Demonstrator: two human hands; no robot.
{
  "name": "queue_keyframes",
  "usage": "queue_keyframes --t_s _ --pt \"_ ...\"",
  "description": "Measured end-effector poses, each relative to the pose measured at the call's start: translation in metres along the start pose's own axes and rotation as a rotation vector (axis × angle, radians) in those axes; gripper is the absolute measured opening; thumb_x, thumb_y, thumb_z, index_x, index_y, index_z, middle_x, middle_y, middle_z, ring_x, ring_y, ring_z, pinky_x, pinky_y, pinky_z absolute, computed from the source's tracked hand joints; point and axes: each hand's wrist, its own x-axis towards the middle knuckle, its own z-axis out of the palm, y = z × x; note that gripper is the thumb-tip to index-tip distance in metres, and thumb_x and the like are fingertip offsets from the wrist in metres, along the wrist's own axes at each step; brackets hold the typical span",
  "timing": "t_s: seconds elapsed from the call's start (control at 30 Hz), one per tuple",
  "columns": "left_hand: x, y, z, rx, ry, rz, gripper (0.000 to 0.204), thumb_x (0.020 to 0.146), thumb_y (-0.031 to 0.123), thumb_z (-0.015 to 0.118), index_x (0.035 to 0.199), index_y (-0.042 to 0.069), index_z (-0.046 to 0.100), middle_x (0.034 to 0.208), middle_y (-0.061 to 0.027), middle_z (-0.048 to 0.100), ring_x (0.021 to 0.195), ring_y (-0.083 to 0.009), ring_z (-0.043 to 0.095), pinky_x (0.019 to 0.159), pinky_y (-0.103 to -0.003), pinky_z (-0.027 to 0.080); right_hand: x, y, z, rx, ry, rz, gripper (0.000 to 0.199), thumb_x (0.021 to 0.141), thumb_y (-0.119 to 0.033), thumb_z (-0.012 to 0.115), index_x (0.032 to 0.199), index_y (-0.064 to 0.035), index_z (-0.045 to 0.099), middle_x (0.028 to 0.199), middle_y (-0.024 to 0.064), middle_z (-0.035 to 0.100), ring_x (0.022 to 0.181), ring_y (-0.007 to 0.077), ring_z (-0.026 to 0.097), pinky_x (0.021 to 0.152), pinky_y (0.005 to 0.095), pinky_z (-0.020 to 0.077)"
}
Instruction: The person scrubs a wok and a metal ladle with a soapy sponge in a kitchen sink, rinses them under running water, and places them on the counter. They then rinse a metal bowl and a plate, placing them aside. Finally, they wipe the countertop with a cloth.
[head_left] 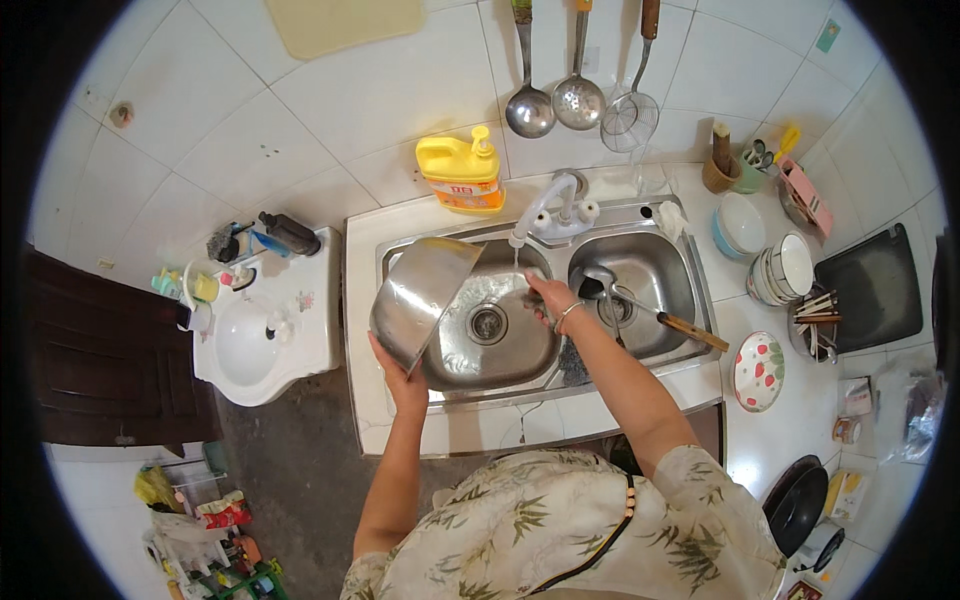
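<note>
My left hand (pixel 402 380) grips the rim of a large shiny metal bowl (pixel 415 300), tipped on its side over the left part of the sink. Beneath the white faucet (pixel 540 212), my right hand (pixel 550 300) is in the thin stream of water. Its fingers are curled around something small and greyish, too hidden to name. Water wets the left sink basin (pixel 470 365) around its drain (pixel 488 324). In the right sink basin (pixel 665 262) lie a ladle (pixel 598 275) and a utensil with a wooden handle (pixel 693 331). A dark grey scrubber-like piece (pixel 573 364) rests by the divider.
Behind the sink stands a yellow detergent jug (pixel 462 175). Ladles and a wire strainer (pixel 630 118) hang on the tiled wall. Stacked bowls (pixel 785 268), a strawberry-patterned plate (pixel 758 372) and a black tray (pixel 875 288) occupy the right counter. A white washbasin (pixel 310 345) stands at left.
</note>
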Motion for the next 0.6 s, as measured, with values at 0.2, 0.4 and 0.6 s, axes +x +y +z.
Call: queue_keyframes --t_s 0.2,0.4,0.6 --pt "-0.004 -0.018 -0.004 -0.118 0.030 -0.085 0.087 0.078 -0.014 0.045 0.146 0.014 -0.001 0.143 -0.0161 0.027 0.122 -0.0267 0.038 0.087 -0.031 0.045 0.020 0.015 0.010 -0.518 0.128 -0.411 0.060 0.089 -0.055 0.041 0.076 -0.0033 0.068 0.065 0.0158 0.063 0.051 0.0226 0.058 0.051 0.0381 0.0461" --pt "-0.012 -0.014 0.000 -0.307 0.042 -0.059 0.078 0.086 -0.003 0.047 0.146 0.015 0.001 0.142 -0.0168 0.027 0.119 -0.0282 0.042 0.080 -0.034 0.052 0.026 0.026 0.015 -1.077 0.165 -0.813 0.050 0.094 -0.037 0.036 0.071 -0.0028 0.064 0.070 0.0202 0.062 0.071 0.0398 0.060 0.069 0.0462 0.0463" --pt "-0.015 -0.003 0.001 -0.190 0.027 -0.091 0.081 0.082 -0.005 0.050 0.146 0.010 0.004 0.141 -0.0179 0.031 0.124 -0.0265 0.038 0.098 -0.033 0.036 0.005 0.018 -0.007 -1.084 0.206 -0.632 0.049 0.093 -0.038 0.036 0.078 -0.0028 0.066 0.078 0.0219 0.063 0.077 0.0413 0.059 0.073 0.0469 0.0457"
